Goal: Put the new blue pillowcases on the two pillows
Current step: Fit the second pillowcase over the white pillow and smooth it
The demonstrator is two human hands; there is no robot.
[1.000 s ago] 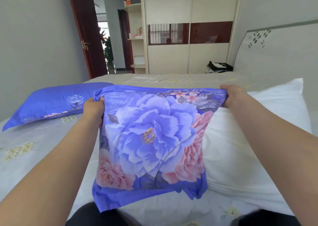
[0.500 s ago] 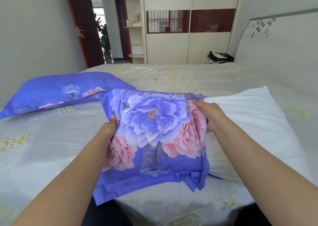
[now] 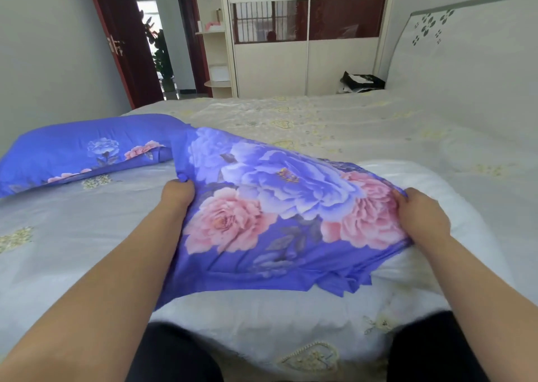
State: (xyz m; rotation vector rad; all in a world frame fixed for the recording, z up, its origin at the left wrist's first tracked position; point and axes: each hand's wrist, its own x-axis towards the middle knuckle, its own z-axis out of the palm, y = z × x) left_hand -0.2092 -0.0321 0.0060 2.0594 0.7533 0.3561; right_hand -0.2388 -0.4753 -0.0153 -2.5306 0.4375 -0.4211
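A blue pillowcase (image 3: 262, 207) printed with large blue and pink flowers lies spread over the near end of a bare white pillow (image 3: 436, 207) on the bed. My left hand (image 3: 177, 194) grips its left edge, and my right hand (image 3: 419, 213) grips its right edge over the pillow. The pillowcase's bunched lower hem rests on the pillow's near side. At the left lies a second pillow (image 3: 72, 151) inside a matching blue flowered pillowcase.
The bed (image 3: 320, 119) carries a pale sheet with yellow flowers and stretches ahead to a wardrobe (image 3: 305, 61). A headboard (image 3: 465, 61) rises at the right. A black bag (image 3: 361, 80) sits past the far bed corner. An open doorway (image 3: 151, 38) is at the back left.
Both hands brought the pillowcase down from a raised, stretched hold onto the white pillow. The right hand moved rightward along the pillow, spreading the fabric wider.
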